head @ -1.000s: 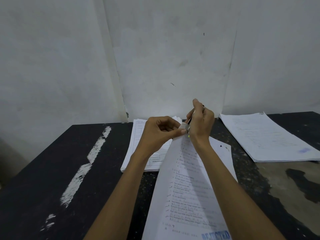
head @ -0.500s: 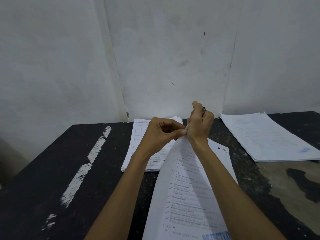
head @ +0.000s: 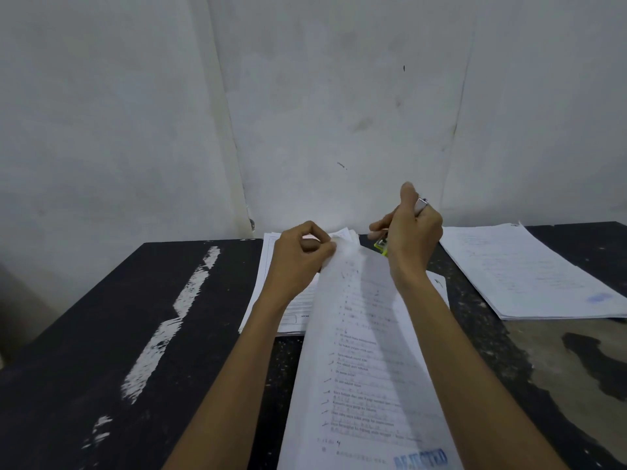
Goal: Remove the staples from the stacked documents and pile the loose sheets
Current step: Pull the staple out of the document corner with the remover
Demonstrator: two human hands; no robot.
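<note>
My left hand (head: 300, 252) pinches the top corner of a printed document (head: 366, 368) that runs down toward me, with a blue stamp near its bottom edge. My right hand (head: 409, 232) is closed around a small metal staple remover (head: 381, 244) with a yellow-green tip, held just right of that corner and apart from it. Behind my left hand a stack of stapled documents (head: 271, 283) lies on the black table (head: 135, 334). A pile of loose sheets (head: 529, 273) lies at the right.
A white wall rises straight behind the table's far edge. The table's surface is worn, with a white scrape (head: 169, 320) on the left and a grey bare patch (head: 559, 361) at the right front.
My right hand has pulled away to the right and slightly up from the document's corner with the staple remover. My left hand keeps its pinch on the corner.
</note>
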